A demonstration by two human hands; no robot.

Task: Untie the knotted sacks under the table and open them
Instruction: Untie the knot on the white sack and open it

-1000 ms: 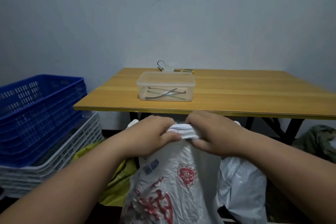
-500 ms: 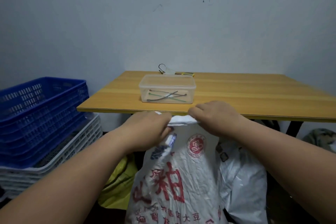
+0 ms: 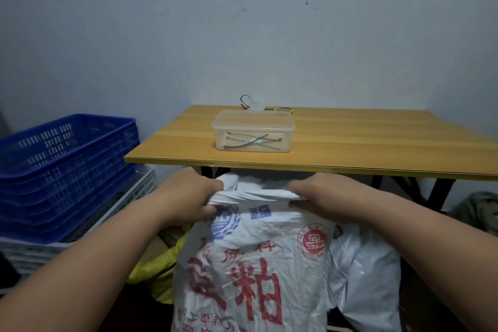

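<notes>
**Operator:** Head view is all I have. Low in the centre of the frame stands the printed sack (image 3: 250, 272), white with red characters and a blue emblem near its top. My left hand (image 3: 188, 197) has its fingers curled round the left end of the sack's rolled top edge, and my right hand (image 3: 318, 197) grips the right end of that same edge. The two hands are set apart, with the bunched rim stretched flat between them.

**Observer:** Where does that sit against the table?

**Operator:** The wooden table (image 3: 377, 143) fills the middle right of the frame, and the sack's top is just below its front edge, in front of the black legs. A second, plain white sack (image 3: 369, 272) leans just beside the printed one on its right. I cannot tell whether that one is tied.

**Observer:** And around it?

**Operator:** On the tabletop is a clear lidded box (image 3: 253, 131) with a few thin ties inside. At the left edge of the frame a blue crate (image 3: 67, 167) is stacked on a white crate (image 3: 80, 234). Something yellow-green (image 3: 153, 269) lies low between the crates and the printed sack, touching the sack's left side. At the far right edge there is a dull green bundle (image 3: 477, 213) of cloth.
</notes>
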